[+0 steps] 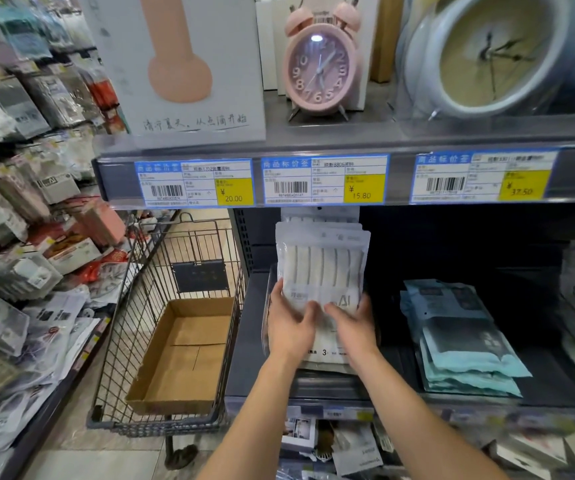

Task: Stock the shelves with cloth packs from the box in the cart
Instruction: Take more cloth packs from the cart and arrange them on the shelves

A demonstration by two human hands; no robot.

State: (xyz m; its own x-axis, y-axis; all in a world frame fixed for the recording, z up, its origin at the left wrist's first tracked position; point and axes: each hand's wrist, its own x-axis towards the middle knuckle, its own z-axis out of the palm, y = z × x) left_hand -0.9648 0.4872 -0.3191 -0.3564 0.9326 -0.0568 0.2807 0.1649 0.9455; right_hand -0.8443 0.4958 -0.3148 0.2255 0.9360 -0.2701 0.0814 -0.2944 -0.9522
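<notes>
A white cloth pack (322, 265) with grey stripes stands upright at the front of a row of like packs on the dark shelf (248, 341). My left hand (289, 323) holds its lower left side, thumb across the front. My right hand (350, 323) grips its lower right side. More white packs lie flat under my hands. A stack of light blue cloth packs (463, 344) lies flat on the same shelf to the right. The wire cart (171, 306) stands left of the shelf, with an open cardboard box (182, 351) in it; no packs show inside.
On the shelf above stand a pink alarm clock (320, 60), a pale blue clock (483, 53) and a white product box (178, 64), with price tags (324, 180) on the edge. Racks of hanging packaged goods (19, 202) line the left side of the aisle. Further goods lie on the shelf below.
</notes>
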